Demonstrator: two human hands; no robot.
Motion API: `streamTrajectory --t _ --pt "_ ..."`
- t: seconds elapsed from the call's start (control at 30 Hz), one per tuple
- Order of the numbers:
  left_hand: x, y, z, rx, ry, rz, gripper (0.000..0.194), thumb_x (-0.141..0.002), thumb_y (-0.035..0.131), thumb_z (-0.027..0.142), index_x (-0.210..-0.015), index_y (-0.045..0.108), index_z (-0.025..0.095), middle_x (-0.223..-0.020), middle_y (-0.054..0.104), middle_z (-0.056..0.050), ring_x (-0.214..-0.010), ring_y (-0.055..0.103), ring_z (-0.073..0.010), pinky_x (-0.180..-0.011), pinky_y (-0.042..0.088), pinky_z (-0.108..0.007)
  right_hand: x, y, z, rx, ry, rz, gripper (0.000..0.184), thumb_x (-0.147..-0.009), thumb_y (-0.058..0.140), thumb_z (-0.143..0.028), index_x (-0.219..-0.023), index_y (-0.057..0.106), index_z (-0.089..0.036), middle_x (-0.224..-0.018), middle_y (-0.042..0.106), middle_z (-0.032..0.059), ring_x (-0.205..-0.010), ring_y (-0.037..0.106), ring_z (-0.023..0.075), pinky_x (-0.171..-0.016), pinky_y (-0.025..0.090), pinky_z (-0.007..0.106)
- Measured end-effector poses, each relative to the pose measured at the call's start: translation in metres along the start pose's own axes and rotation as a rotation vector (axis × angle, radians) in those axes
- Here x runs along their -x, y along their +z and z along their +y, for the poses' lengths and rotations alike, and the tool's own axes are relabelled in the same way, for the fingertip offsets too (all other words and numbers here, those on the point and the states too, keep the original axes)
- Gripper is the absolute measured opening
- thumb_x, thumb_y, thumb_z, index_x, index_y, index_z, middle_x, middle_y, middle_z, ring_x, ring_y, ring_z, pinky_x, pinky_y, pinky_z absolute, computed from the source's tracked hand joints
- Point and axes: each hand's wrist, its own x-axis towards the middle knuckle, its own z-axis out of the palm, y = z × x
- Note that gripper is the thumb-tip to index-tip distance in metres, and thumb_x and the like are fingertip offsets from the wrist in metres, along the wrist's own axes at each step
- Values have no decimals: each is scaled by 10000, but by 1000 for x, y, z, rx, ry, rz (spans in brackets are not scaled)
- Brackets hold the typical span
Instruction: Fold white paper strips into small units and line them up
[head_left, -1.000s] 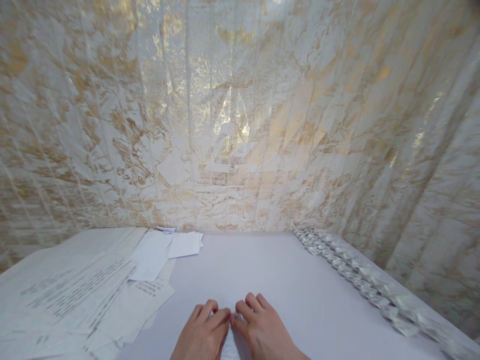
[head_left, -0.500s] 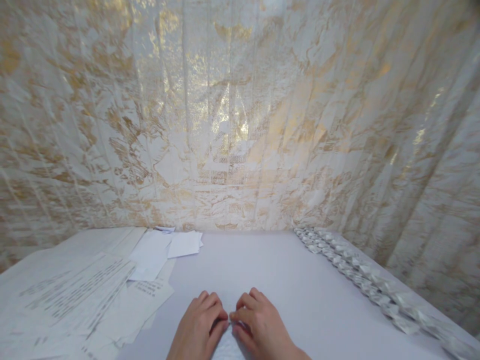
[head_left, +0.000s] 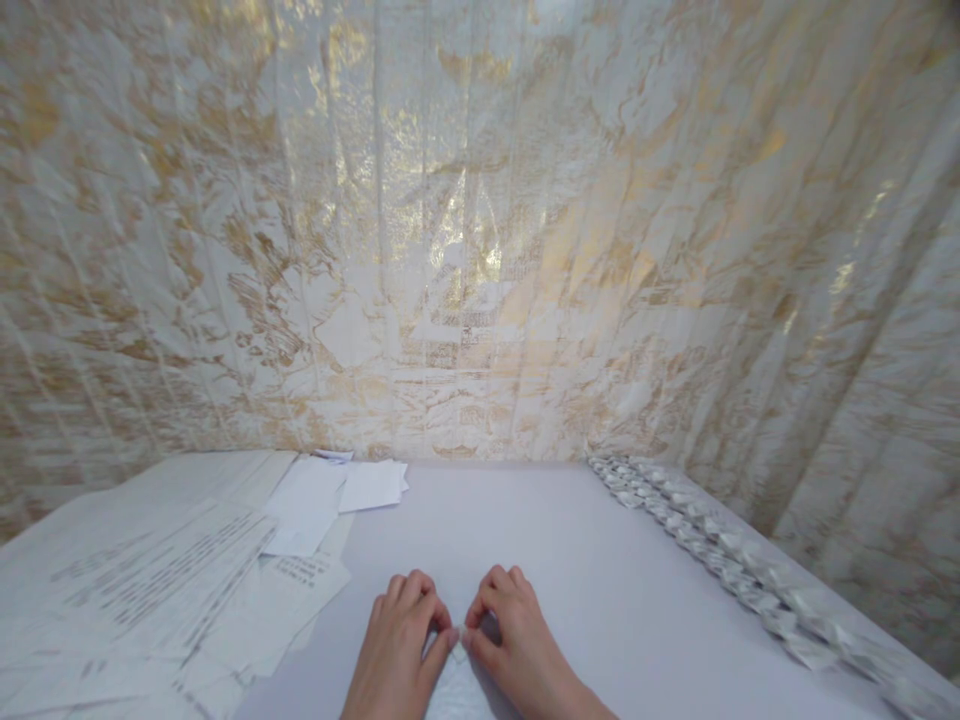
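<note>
A pale piece of folded paper (head_left: 457, 690) lies on the white table at the bottom centre, its narrow tip between my two hands. My left hand (head_left: 405, 640) pinches the left side of that tip with thumb and fingers. From the other side, my right hand (head_left: 510, 635) pinches the same tip, thumb and forefinger nearly meeting the left thumb. The near part of the paper runs out of view at the bottom edge.
Printed sheets (head_left: 172, 570) lie overlapping on the left of the table (head_left: 480, 520). Blank white paper pieces (head_left: 304, 505) rest at their far end. Rows of small folded paper pieces (head_left: 720, 560) line the right edge. A gold-patterned curtain (head_left: 465, 250) hangs behind.
My fingers have shifted at the paper's tip: the thumbs now show more plainly and the fingers arch higher. The view has moved slightly.
</note>
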Motion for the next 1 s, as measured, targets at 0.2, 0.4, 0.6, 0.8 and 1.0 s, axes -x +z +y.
streamTrajectory --t 0.2,0.4,0.6,0.8,1.0 --pt "-1 2 -3 1 -7 7 97 -859 583 210 -786 647 221 -989 622 -39 -990 540 -250 -850 396 -382 -1 -1 -4 -4 23 8 180 -810 688 -33 -723 668 -189 -917 640 31 -965 549 230 -894 389 355" --pt "-4 4 -2 -10 -45 18 95 -818 579 174 -755 637 217 -987 625 -37 -1001 547 -248 -860 386 -380 0 0 -4 34 -1 23 206 -748 648 18 -763 614 -184 -932 625 35 -953 536 230 -871 380 349" --pt "-3 2 0 -1 -82 1 142 -775 557 121 -837 646 212 -1009 616 -36 -1027 543 -245 -881 375 -378 0 -1 2 -8 -18 -4 311 -681 557 45 -866 604 -201 -958 620 23 -979 530 227 -895 369 357" --pt "-2 1 0 1 -46 -24 247 -786 545 96 -941 682 231 -1063 633 -42 -1068 539 -252 -900 376 -385 -1 6 9 0 -30 -8 353 -646 538 21 -910 619 -198 -987 605 41 -1004 535 242 -935 363 388" --pt "3 3 -3 41 151 -38 302 -861 505 92 -1024 679 278 -1108 640 -37 -1060 534 -246 -890 393 -370 3 13 13 30 -65 48 253 -684 690 -76 -869 587 -214 -989 580 37 -998 534 266 -985 337 456"
